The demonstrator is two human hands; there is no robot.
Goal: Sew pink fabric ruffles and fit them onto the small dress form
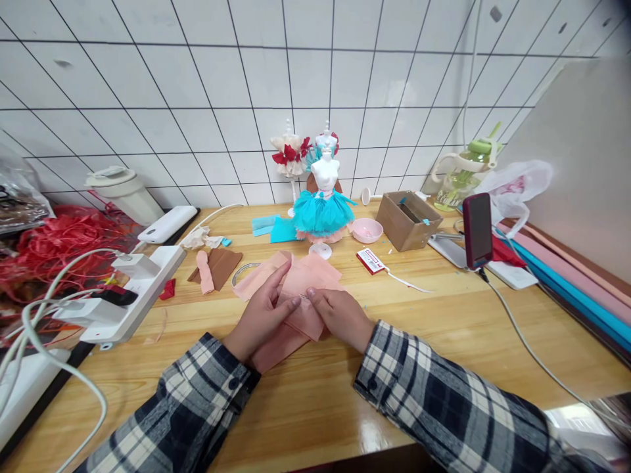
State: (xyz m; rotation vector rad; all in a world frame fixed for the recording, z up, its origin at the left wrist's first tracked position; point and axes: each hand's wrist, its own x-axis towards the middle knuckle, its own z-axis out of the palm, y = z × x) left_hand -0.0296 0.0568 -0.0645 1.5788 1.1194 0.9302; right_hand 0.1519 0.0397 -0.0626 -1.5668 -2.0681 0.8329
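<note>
Both hands work on a piece of peach crepe paper (pixel 303 279) above the table, in the middle of the view. My left hand (pixel 259 312) grips its left side, thumb bent toward the middle and fingers partly behind the paper. From the right, my right hand (pixel 345 315) pinches it between thumb and curled fingers. Something thin shows near the right thumb, too small to make out. A folded peach sheet (pixel 279 351) lies beneath the hands. Just beyond stands a small white mannequin (pixel 325 172) in a turquoise ruffled skirt (pixel 323 213).
Two more dressed mannequins stand behind, one in a cream and red dress (pixel 288 154). Rightward are a pink bowl (pixel 367 230), a cardboard box (pixel 409 223), a small red-and-white box (pixel 369 261) and a propped phone (pixel 477 230). A power strip (pixel 148 289) with cables occupies the left.
</note>
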